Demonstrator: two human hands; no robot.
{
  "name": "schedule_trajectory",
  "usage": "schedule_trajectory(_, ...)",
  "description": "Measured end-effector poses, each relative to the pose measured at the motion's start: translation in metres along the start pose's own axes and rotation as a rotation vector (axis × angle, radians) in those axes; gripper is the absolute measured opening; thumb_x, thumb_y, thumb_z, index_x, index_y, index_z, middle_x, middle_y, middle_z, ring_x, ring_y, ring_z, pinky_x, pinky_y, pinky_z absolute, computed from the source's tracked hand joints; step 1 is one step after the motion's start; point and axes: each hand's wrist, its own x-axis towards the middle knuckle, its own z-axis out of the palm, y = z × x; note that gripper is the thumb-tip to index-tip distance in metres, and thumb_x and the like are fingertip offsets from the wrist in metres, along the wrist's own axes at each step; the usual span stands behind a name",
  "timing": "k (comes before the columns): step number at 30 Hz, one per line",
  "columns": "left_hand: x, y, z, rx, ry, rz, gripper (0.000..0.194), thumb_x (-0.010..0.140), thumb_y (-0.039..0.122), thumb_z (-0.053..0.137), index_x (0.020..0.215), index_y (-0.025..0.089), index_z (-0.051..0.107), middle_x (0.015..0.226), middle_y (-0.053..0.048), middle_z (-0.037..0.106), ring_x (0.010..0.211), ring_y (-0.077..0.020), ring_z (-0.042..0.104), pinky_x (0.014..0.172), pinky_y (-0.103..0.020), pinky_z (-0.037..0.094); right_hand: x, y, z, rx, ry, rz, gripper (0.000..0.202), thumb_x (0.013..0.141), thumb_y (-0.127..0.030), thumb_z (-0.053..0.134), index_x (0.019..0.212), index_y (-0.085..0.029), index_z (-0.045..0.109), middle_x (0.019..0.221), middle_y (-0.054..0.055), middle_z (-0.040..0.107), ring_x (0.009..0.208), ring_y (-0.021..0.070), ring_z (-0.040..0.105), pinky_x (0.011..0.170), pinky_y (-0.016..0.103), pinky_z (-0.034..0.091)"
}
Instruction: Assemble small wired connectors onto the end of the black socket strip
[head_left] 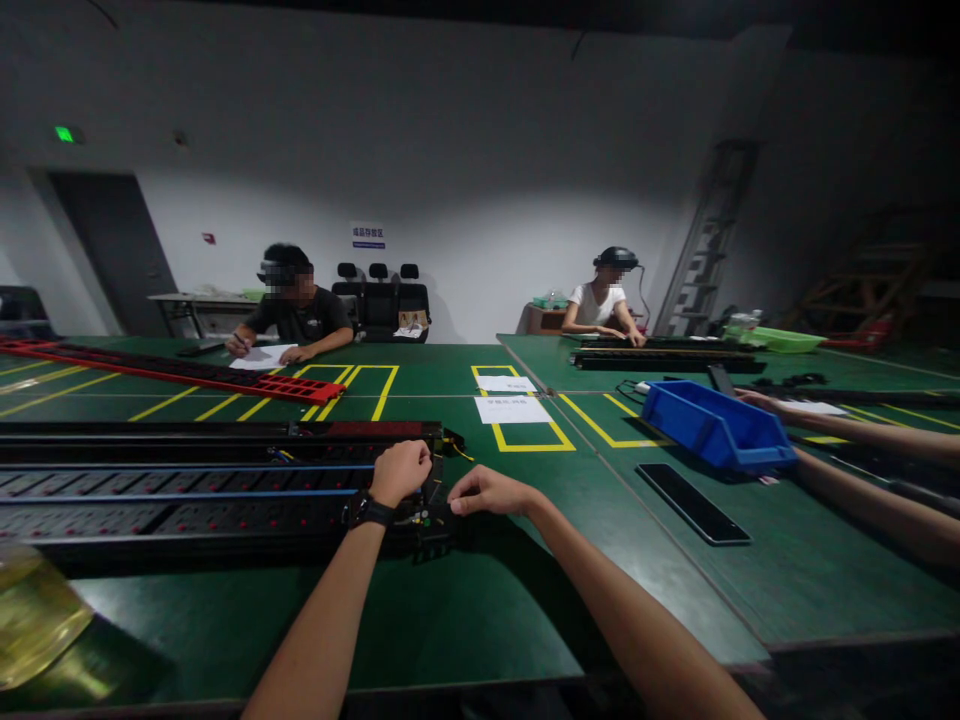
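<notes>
A long black assembly (225,515) with blue strips and small red dots lies on the green table, reaching in from the left edge. At its right end, my left hand (401,470) rests over the frame with fingers curled; what they hold, if anything, is hidden. A dark watch is on that wrist. My right hand (487,492) is just to the right, thumb and forefinger pinched at the black end piece (431,522), where small wires and a green dot show. Whatever sits in that pinch is too small to name.
A blue bin (712,425) and a phone (694,503) lie to the right, beside another person's arms (877,480). A yellowish container (37,620) stands at the lower left. Beyond are a red rail (187,372), papers (511,410) and two people seated across the table.
</notes>
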Motion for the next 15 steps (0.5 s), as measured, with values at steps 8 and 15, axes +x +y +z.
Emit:
schedule_trajectory(8, 0.001, -0.002, 0.004, 0.003, 0.014, 0.01, 0.023, 0.095, 0.028, 0.052, 0.099, 0.027, 0.074, 0.109, -0.004, 0.079, 0.101, -0.0244, 0.074, 0.083, -0.03, 0.052, 0.004, 0.003, 0.004, -0.093, 0.114, -0.099, 0.058, 0.079, -0.071, 0.076, 0.088, -0.013, 0.08, 0.083, 0.005, 0.072, 0.077, 0.0171, 0.06, 0.073, 0.028, 0.047)
schedule_trajectory(15, 0.0, -0.002, 0.004, 0.003, 0.017, 0.031, 0.023, 0.095, 0.028, 0.052, 0.099, 0.026, 0.075, 0.109, -0.006, 0.079, 0.1, -0.0243, 0.074, 0.081, -0.03, 0.051, -0.001, 0.003, -0.01, 0.072, 0.204, -0.038, 0.056, 0.077, -0.07, 0.077, 0.087, -0.015, 0.072, 0.076, 0.001, 0.063, 0.067, 0.0133, 0.054, 0.065, 0.026, 0.044)
